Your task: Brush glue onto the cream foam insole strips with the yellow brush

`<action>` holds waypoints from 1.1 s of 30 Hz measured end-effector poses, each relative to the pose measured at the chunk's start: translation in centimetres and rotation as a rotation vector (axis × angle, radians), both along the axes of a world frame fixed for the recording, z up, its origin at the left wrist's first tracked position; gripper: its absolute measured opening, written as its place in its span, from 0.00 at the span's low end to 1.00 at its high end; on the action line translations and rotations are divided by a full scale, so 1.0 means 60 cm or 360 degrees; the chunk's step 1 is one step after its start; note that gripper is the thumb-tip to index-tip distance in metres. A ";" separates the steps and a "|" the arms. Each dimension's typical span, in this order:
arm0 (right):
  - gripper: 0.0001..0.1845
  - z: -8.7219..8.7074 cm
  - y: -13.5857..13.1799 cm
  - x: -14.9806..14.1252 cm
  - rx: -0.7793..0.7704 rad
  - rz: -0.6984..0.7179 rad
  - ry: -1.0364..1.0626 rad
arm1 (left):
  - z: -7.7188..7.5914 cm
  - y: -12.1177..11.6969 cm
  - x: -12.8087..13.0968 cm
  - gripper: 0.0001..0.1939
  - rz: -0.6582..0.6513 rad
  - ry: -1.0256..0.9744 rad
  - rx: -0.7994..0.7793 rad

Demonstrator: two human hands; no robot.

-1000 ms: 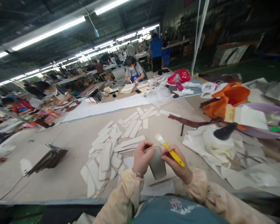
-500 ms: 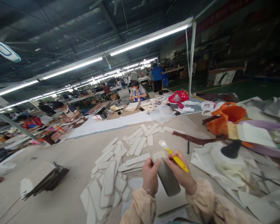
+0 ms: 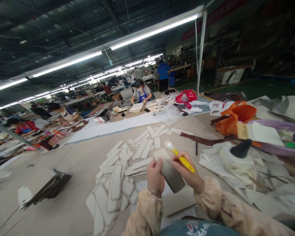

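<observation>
My left hand [image 3: 156, 177] grips the left edge of a rounded, oblong grey-beige piece [image 3: 170, 173], thumb on its upper face. The piece is tilted, its far end raised above the table. My right hand [image 3: 188, 171] is closed around a brush [image 3: 184, 161] with a yellow handle and whitish, coated bristles pointing away from me. Its fingertips also touch the right edge of the piece. Under my hands lies a flat pale sheet or board [image 3: 178, 201]. Left of my hands spreads a loose heap of similar pale oblong pieces [image 3: 116, 183].
A stack of dark-edged panels [image 3: 49, 186] lies far left. On the right are a white container with a black top [image 3: 238, 154], scissors [image 3: 272, 177], an orange bag [image 3: 231, 126] and a purple basin [image 3: 270, 126]. A co-worker [image 3: 141, 93] sits across the table.
My view has shifted slightly, with more of my front showing at the bottom. Both hands still hold the piece and brush. The co-worker opposite has lowered a hand towards the table.
</observation>
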State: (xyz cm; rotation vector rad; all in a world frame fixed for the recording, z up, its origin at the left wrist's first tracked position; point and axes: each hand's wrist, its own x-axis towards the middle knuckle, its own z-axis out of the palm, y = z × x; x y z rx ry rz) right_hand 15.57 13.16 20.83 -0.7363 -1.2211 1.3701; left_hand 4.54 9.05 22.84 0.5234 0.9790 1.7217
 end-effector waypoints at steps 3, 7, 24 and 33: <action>0.21 -0.021 -0.001 0.021 0.0028 0.0214 -0.0070 | 0.020 0.012 -0.031 0.14 0.0079 -0.0111 -0.0021; 0.21 -0.057 -0.015 0.046 -0.0003 0.0287 -0.0255 | 0.030 0.034 -0.082 0.08 0.0347 -0.0282 -0.0049; 0.21 -0.103 -0.029 0.044 -0.0207 0.0037 -0.0480 | -0.038 0.050 -0.140 0.03 0.0783 -0.0640 -0.0249; 0.22 -0.112 -0.030 0.033 -0.0097 0.0014 -0.0583 | -0.050 0.040 -0.151 0.04 0.0822 -0.0676 -0.0175</action>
